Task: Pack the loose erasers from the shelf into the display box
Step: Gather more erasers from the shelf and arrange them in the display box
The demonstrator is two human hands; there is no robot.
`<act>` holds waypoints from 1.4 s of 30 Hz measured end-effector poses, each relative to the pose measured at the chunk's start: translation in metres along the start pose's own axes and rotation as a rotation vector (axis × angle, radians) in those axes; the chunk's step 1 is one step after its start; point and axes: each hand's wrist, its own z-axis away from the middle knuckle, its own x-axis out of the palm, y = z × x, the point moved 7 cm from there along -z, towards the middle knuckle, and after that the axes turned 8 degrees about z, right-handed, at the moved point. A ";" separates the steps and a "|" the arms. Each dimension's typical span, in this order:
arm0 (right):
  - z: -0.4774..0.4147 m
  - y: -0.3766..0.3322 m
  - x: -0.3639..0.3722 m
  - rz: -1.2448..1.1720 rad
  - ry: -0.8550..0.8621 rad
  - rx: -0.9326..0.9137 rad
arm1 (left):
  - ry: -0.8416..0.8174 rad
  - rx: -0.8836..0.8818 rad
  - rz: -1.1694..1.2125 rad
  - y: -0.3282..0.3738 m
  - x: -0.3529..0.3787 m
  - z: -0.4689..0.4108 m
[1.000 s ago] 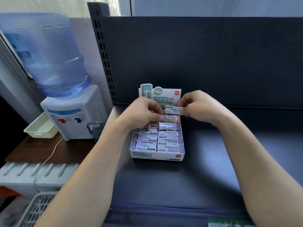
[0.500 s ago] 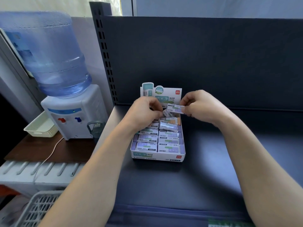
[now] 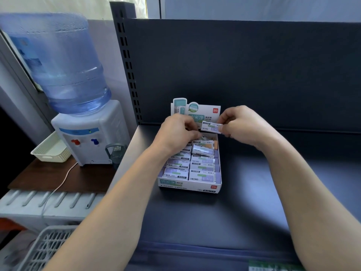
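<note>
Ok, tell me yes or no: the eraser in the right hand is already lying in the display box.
No, the right hand pinches the eraser in the air over the back of the display box, above the packed rows.

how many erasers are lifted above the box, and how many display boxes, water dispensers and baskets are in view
eraser lifted above the box, pinched by the right hand: 1
display box: 1
water dispenser: 1
baskets: 2, a cream basket and a grey basket
total: 5
</note>
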 end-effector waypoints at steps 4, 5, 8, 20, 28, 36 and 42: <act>0.000 0.001 -0.001 -0.003 0.006 0.005 | -0.107 -0.019 0.090 0.002 0.002 0.000; 0.000 0.001 -0.002 -0.005 0.010 0.006 | -0.142 -0.016 0.063 0.004 0.004 0.000; -0.002 0.003 -0.003 -0.012 0.018 0.008 | -0.185 -0.018 -0.002 0.006 0.006 0.000; -0.003 0.005 -0.004 -0.017 0.027 0.011 | 0.003 -0.051 0.022 0.000 -0.001 -0.004; -0.004 0.006 -0.002 -0.018 0.022 0.019 | -0.071 -0.094 0.052 -0.004 -0.003 -0.003; -0.004 0.008 -0.003 -0.009 0.045 0.048 | -0.049 -0.119 0.115 -0.006 -0.003 -0.002; -0.003 0.009 -0.002 -0.005 0.032 0.067 | -0.029 -0.090 0.035 -0.002 -0.001 -0.002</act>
